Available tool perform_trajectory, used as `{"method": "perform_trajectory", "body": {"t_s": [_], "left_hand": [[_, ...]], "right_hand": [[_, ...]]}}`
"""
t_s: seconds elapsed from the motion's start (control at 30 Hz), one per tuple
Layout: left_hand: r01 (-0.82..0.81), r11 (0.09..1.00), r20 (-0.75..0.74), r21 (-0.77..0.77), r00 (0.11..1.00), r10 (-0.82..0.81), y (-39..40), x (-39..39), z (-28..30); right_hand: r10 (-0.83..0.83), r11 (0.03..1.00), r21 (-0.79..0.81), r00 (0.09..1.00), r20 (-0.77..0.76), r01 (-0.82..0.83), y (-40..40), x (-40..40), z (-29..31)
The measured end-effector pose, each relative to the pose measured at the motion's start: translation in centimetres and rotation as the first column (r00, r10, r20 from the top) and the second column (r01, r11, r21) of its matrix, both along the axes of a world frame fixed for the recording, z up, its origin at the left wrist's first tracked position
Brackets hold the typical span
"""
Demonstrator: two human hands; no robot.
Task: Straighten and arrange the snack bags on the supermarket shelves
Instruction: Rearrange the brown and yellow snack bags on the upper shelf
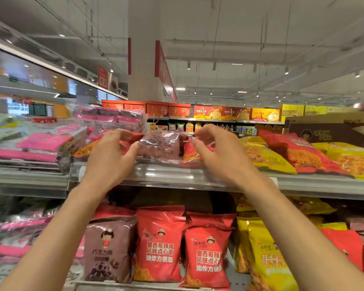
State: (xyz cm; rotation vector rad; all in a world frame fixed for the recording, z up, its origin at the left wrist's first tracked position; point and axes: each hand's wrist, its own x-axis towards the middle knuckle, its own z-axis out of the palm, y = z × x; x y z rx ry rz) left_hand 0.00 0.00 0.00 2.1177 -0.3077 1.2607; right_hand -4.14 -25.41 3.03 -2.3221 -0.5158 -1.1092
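Note:
A brown snack bag lies flat on the top shelf, between red bags. My left hand reaches up to the brown bag's left edge, thumb touching it, fingers curved over a red bag. My right hand hovers at the brown bag's right side over another red bag, fingers loosely curved; whether it pinches anything is unclear. Yellow bags and a red bag lie to the right on the same shelf.
Pink and purple bags are piled at the upper left. On the lower shelf stand a brown bag, red bags and yellow bags. A brown cardboard box sits at the far right.

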Motion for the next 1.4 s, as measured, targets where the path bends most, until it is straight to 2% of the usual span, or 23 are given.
{"method": "perform_trajectory", "body": {"t_s": [0.1,0.17,0.27,0.4,0.5,0.63,0.73,0.87,1.0,1.2,1.4], "left_hand": [[-0.058,0.993,-0.123,0.107,0.99,0.071,-0.4,1.4,0.4],[-0.077,0.99,-0.204,0.117,0.974,0.099,-0.8,1.9,0.7],[-0.112,0.982,-0.288,0.152,0.946,0.152,-1.0,2.2,1.0],[-0.068,0.994,-0.304,0.087,0.948,0.091,-1.1,2.0,1.0],[-0.009,1.0,-0.275,0.014,0.961,0.012,-1.1,1.6,0.7],[0.114,0.985,-0.199,-0.127,0.97,-0.138,-1.4,1.1,0.7],[0.195,0.956,-0.132,-0.219,0.965,-0.228,-1.9,0.3,1.1],[0.291,0.915,-0.071,-0.278,0.944,-0.322,-3.0,-1.2,0.6],[0.397,0.866,-0.007,-0.305,0.908,-0.419,-4.8,-3.1,-0.6],[0.586,0.752,0.012,-0.302,0.791,-0.611,-9.0,-6.1,-2.6],[0.646,0.681,-0.023,-0.344,0.719,-0.694,-13.8,-7.9,-5.8]], "right_hand": [[-0.122,0.965,-0.235,0.992,-0.022,0.113,2.2,2.1,1.0],[-0.217,0.922,-0.349,0.97,-0.11,0.166,3.4,3.2,1.2],[-0.276,0.906,-0.386,0.935,-0.221,0.176,3.7,4.4,0.7],[-0.237,0.93,-0.336,0.942,-0.236,0.149,3.8,4.8,0.2],[-0.132,0.97,-0.232,0.954,-0.27,0.069,3.6,4.7,0.5],[0.077,0.997,0.02,0.957,-0.281,-0.075,3.6,4.0,1.4],[0.234,0.956,0.239,0.93,-0.283,-0.168,3.6,3.4,2.1],[0.41,0.841,0.491,0.86,-0.305,-0.227,2.7,2.1,2.4],[0.381,0.798,0.577,0.886,-0.265,-0.171,1.1,0.1,1.8],[0.45,0.639,0.748,0.876,-0.175,-0.179,-3.6,-2.8,-0.4],[0.388,0.654,0.742,0.907,-0.162,-0.147,-10.8,-6.6,-4.7]]}}
